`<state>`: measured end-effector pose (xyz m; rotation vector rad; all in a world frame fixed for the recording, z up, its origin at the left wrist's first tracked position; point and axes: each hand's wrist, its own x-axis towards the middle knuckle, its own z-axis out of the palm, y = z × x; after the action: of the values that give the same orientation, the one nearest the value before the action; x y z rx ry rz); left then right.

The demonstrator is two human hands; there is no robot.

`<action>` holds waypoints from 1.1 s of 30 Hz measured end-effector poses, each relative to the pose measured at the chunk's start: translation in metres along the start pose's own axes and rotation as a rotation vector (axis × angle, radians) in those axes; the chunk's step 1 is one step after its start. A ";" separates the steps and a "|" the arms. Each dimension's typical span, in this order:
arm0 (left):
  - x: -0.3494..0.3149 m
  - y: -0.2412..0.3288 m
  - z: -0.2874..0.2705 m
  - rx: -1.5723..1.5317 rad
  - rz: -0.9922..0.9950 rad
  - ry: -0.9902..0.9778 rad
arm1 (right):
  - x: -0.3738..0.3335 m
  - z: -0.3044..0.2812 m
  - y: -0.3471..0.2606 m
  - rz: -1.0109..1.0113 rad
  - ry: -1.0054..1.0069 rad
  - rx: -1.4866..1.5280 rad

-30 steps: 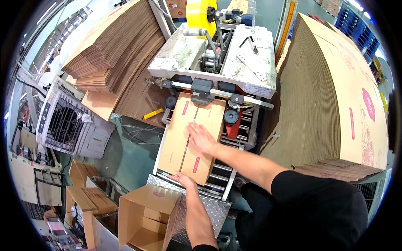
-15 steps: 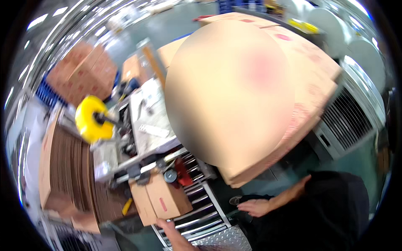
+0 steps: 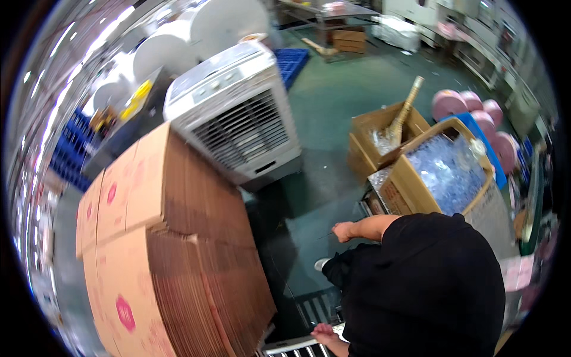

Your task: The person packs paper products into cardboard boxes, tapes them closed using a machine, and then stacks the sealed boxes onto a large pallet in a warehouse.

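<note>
The right hand (image 3: 341,232) is in the air over the green floor (image 3: 321,149), with fingers loosely bent; I see nothing inside it, and how far it is open I cannot tell. The left hand (image 3: 323,333) is just beside the metal rollers (image 3: 299,353); its fingers look also bent, I see no thing in them, and whether it touches the frame is not clear.

To the left of both hands, and apart from them, is the big stack of flattened cartons (image 3: 205,279). Its brown cut edges look toward the hands, and the printed faces are on the far side.

In my judgement, one flat carton is light and rather stiff, but it can bend at the folding lines. The smooth faces may slide on each other, the corners crush easily, and the cut edges may scratch the skin. The whole stack must be heavy. It is better to take the outermost carton by the edge nearest to the hands, with palms well apart and thumb upon the printed face.
</note>
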<state>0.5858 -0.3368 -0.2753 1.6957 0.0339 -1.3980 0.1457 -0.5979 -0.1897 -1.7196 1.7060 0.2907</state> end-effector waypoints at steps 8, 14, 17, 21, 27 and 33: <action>0.060 0.081 0.229 0.597 -0.117 -0.460 | 0.000 -0.064 0.116 0.328 0.199 0.495; 0.093 0.121 0.536 1.088 -0.027 -0.739 | 0.026 -0.161 0.223 0.285 0.299 0.619; 0.085 0.131 0.698 1.343 0.039 -0.934 | 0.062 -0.201 0.284 0.281 0.508 0.682; 0.074 0.118 0.883 1.581 0.116 -1.090 | 0.090 -0.285 0.353 0.364 0.665 0.870; 0.078 0.054 1.098 1.341 0.197 -1.256 | 0.133 -0.383 0.477 0.338 0.729 1.174; 0.048 0.034 1.292 1.410 -0.052 -1.313 | 0.131 -0.417 0.607 0.967 0.832 0.871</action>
<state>-0.3686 -1.2073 -0.2211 1.2196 -2.0028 -2.5442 -0.5407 -0.8927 -0.1468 -0.2615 2.5920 -0.7692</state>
